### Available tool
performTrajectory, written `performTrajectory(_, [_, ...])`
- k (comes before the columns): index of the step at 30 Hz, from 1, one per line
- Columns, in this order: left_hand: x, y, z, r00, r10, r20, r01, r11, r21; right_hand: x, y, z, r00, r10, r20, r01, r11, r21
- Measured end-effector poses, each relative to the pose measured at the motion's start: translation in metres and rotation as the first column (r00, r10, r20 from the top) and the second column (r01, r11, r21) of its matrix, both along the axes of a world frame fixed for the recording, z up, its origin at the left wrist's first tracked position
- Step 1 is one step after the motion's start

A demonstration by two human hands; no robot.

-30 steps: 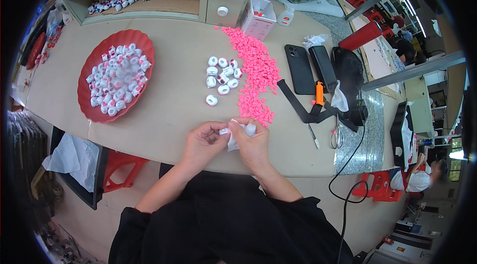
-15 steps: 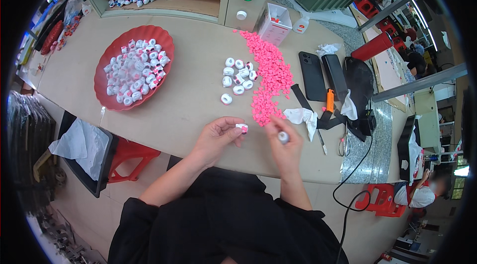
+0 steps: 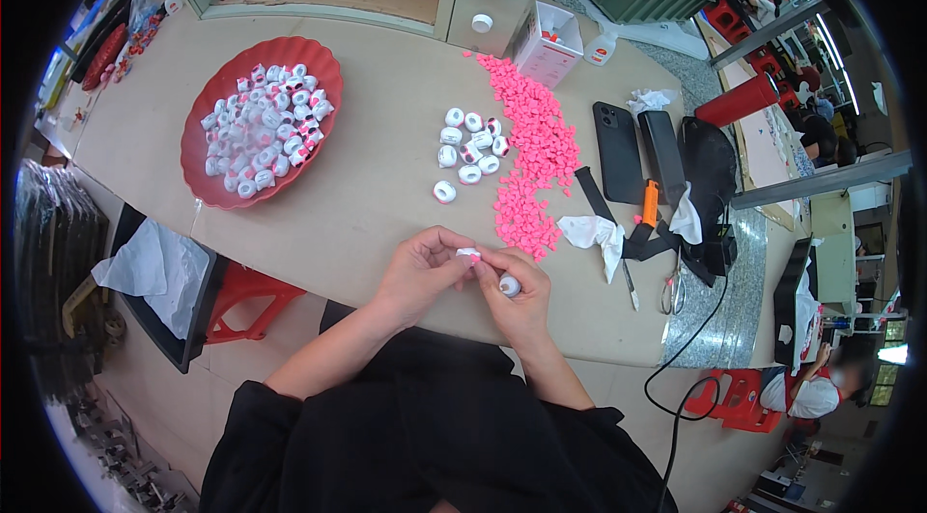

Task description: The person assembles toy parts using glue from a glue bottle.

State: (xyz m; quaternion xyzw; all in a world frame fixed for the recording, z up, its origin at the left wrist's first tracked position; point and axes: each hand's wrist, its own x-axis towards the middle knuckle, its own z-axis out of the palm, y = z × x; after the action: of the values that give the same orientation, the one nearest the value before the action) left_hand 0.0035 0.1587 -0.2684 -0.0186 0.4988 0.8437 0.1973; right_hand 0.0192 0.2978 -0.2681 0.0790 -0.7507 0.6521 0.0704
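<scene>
Pinched between the fingertips of my left hand (image 3: 415,279) is a small white figure piece (image 3: 467,252) with pink on it. My right hand (image 3: 519,301) is closed around a small white bottle (image 3: 510,285), its end showing past the fingers. The right fingertips meet the figure piece beside the left ones; whether they also pinch a tiny pink piece is hidden. Just beyond the hands lies a long heap of small pink pieces (image 3: 543,137). Left of that heap, several white ring-like pieces (image 3: 444,192) form a loose group on the table (image 3: 377,156).
A red scalloped bowl (image 3: 196,151) of finished-looking white pieces stands at the left. To the right lie a dark phone (image 3: 618,152), an orange-handled tool (image 3: 650,204), white tissue (image 3: 594,231) and scissors (image 3: 671,291). A white box (image 3: 547,45) stands behind the pink heap.
My right hand has moved left from the near edge of the pink heap to the figure piece in my left hand, keeping the bottle. The whole view has shifted slightly.
</scene>
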Motion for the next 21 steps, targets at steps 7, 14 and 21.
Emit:
performTrajectory(7, [-0.0006, 0.0000, 0.0010, 0.997, 0.015, 0.079, -0.016, 1.000, 0.012, 0.0005, -0.0012, -0.0052, 0.974, -0.033, -0.223, 0.071, 0.984, 0.166])
performTrajectory(14, [-0.0026, -0.0033, 0.0017, 0.990, -0.015, 0.137, 0.009, 0.999, 0.050, 0.0002, -0.0026, -0.0058, 0.965, -0.033, -0.260, 0.092, 0.972, 0.217])
performTrajectory(21, [-0.0023, -0.0041, 0.0005, 0.989, -0.021, 0.149, 0.011, 0.998, 0.070, 0.0011, -0.0037, -0.0052, 0.964, -0.032, -0.265, 0.094, 0.971, 0.222])
